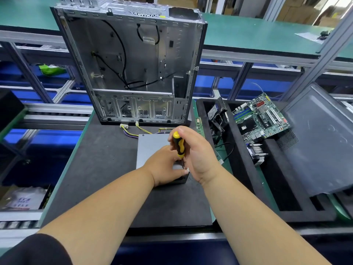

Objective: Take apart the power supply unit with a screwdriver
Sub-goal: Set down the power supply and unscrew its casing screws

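- Right hand (193,150) has its fingers wrapped around the yellow-and-black screwdriver (178,145), held upright, tip down at the near right corner of the power supply unit (150,148).
- Left hand (164,166) holds that same corner, fingers curled over the edge right beside the tip.
- Empty PC case (131,62) stands beyond both hands on the tabletop (95,169); motherboard (261,117) off to the right.

Power supply unit (150,150) on mat (107,169), case (133,69) behind, motherboard (261,117) right
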`<state>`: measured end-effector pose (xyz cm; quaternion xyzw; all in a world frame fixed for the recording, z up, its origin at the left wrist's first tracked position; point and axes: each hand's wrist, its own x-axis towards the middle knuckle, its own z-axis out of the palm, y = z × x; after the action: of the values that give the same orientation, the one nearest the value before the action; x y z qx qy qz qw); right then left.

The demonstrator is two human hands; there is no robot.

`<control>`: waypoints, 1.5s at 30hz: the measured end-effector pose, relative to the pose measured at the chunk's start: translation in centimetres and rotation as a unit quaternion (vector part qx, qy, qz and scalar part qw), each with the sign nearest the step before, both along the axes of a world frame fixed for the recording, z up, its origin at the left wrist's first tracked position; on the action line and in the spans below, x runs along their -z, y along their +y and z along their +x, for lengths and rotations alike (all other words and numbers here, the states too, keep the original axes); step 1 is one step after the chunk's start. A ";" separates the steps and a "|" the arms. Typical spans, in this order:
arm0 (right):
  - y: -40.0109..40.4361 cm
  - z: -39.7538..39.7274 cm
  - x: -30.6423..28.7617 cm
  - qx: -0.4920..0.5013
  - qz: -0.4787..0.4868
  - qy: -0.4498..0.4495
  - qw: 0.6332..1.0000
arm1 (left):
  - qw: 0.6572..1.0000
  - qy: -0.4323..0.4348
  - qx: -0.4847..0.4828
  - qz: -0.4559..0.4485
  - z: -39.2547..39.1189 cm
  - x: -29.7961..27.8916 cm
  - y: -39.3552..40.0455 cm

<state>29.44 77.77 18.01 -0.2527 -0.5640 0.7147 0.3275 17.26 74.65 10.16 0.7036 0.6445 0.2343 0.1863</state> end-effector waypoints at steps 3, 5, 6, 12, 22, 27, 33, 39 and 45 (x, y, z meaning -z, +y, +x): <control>-0.2 -0.2 -0.2 0.032 0.040 -0.038 0.998 | 1.000 0.003 0.004 -0.002 0.1 0.1 0.1; 0.2 -0.1 -0.1 0.064 0.055 -0.049 0.995 | 1.000 -0.017 0.011 -0.003 0.1 0.1 0.2; 0.4 -0.1 0.0 0.077 0.049 -0.049 0.995 | 1.000 -0.027 0.013 -0.005 0.1 0.0 0.2; 1.2 0.4 0.3 0.069 -0.026 0.051 0.996 | 0.999 -0.048 0.007 -0.011 0.3 -0.6 -0.2; 2.2 1.8 -0.3 0.050 -0.013 0.015 0.999 | 0.999 -0.017 0.021 -0.028 0.2 -1.2 -0.2; 2.3 1.7 0.2 0.059 -0.062 0.058 0.995 | 0.999 -0.041 0.013 -0.028 0.3 -1.2 -0.3; 2.8 2.0 0.7 0.078 -0.087 0.074 0.990 | 0.999 -0.042 0.014 -0.026 0.2 -1.1 -0.4; 3.3 2.8 1.1 0.083 -0.042 0.062 0.994 | 0.998 -0.046 0.015 -0.045 0.3 -1.6 -0.4; 3.6 3.3 0.9 0.076 -0.035 0.046 0.995 | 0.998 -0.045 0.013 -0.044 0.3 -1.5 -0.5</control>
<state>32.70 81.33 17.15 -0.2731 -0.5023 0.7177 0.3974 17.56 74.19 11.67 0.6917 0.6362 0.2349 0.2483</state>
